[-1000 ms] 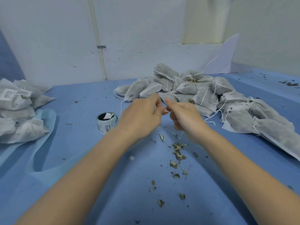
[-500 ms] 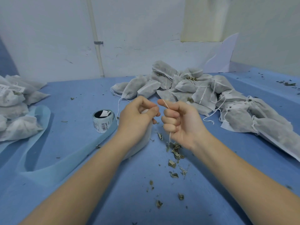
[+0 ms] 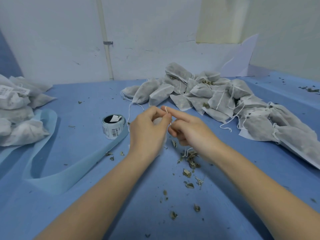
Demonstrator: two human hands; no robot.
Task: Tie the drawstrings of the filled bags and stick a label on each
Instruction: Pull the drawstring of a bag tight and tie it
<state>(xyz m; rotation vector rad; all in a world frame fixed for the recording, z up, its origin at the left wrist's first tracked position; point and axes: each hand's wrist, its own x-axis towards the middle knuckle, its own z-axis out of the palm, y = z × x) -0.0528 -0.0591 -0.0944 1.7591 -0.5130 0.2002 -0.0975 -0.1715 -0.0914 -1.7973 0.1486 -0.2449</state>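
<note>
Our blue counter point(image 3: 83, 170) carries the untied bags point(image 3: 216, 101) heaped behind our hands. Labelled bags point(image 3: 15, 110) lie far left of that heap, the label roll point(image 3: 113, 126) nearer left. Our left hand point(image 3: 149, 132) pinches the drawstring point(image 3: 167, 110), which loops over our right hand's point(image 3: 192, 132) outstretched forefinger, its other fingers curled.
</note>
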